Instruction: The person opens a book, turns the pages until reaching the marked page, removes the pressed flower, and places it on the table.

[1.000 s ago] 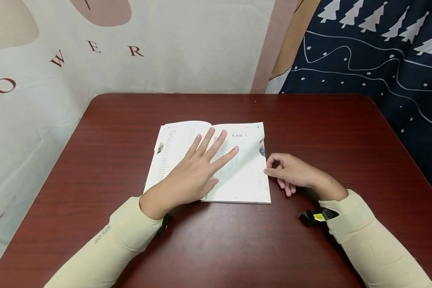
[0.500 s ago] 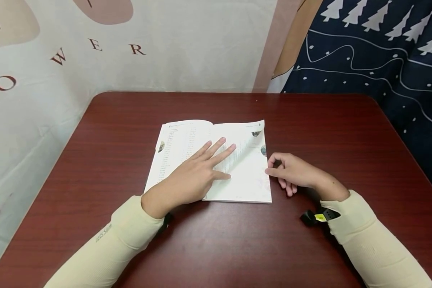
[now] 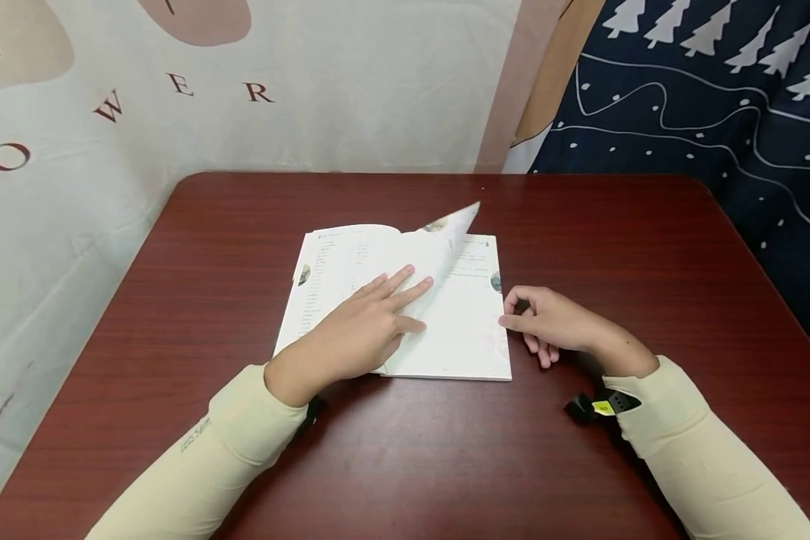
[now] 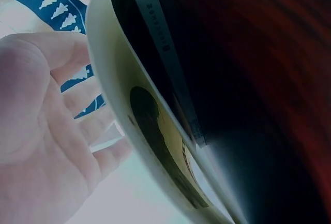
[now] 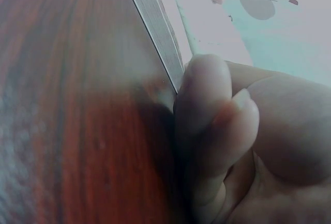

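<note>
An open book (image 3: pixel 462 349) with white printed pages lies on the table. My left hand (image 3: pixel 358 330) rests across its middle, fingers spread and fairly straight, against a page (image 3: pixel 448 229) whose upper right corner stands raised and bent leftward. In the left wrist view the palm of the left hand (image 4: pixel 46 115) shows beside the sleeve. At the book's right edge my right hand (image 3: pixel 547 321) pinches the edge with curled thumb and forefinger, the other fingers bent below. The right wrist view shows those fingertips at the corner of the page block (image 5: pixel 160 32).
The reddish-brown wooden table (image 3: pixel 405 465) extends around the book on all sides. Behind it hang a pale lettered cloth (image 3: pixel 378 97) and a dark blue cloth with white trees (image 3: pixel 688 150). A black wrist strap (image 3: pixel 601 405) shows at the right cuff.
The left hand has drawn back toward the lower left, its fingers closer together. The upper right corner of the page has lifted and swung left, uncovering the page beneath. The right hand has stayed put.
</note>
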`<state>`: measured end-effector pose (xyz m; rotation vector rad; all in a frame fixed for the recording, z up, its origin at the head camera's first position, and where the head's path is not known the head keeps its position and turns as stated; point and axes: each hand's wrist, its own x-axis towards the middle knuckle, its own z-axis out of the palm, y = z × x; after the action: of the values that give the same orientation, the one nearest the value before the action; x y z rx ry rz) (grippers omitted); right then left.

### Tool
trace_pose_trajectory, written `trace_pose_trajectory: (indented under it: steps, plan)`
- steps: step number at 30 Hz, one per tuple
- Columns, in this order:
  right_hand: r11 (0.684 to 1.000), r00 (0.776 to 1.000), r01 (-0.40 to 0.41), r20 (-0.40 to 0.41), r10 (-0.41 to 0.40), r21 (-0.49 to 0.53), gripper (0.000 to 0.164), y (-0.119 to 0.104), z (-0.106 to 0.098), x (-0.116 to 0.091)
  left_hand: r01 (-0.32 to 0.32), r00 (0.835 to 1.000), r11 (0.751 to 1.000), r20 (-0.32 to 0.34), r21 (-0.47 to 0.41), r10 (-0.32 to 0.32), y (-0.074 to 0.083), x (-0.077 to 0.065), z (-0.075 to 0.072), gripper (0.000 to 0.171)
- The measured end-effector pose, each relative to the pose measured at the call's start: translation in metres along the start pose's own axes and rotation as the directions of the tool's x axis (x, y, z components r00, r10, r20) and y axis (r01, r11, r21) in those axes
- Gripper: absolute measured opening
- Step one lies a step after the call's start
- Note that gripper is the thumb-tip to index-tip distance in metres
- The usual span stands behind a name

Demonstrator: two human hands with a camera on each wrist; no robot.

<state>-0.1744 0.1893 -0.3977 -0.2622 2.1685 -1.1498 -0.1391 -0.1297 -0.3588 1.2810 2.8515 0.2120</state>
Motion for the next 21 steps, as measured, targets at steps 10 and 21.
trace_pose_trajectory:
  steps: [10, 21]
  plan:
    - [1.0, 1.0, -0.007, -0.002, 0.007, -0.006, 0.025, 0.0, 0.0004, 0.0008, 0.05, 0.998, 0.999, 0.023, 0.001, -0.05, -0.0058, -0.0011, 0.0017, 0.034]
    - [1.0, 1.0, 0.0, 0.001, 0.0, -0.01, 0.026, -0.0006, 0.0001, 0.0005, 0.108, 0.99, 0.994, 0.092, -0.009, -0.107, -0.0086, -0.0022, 0.0007, 0.036]
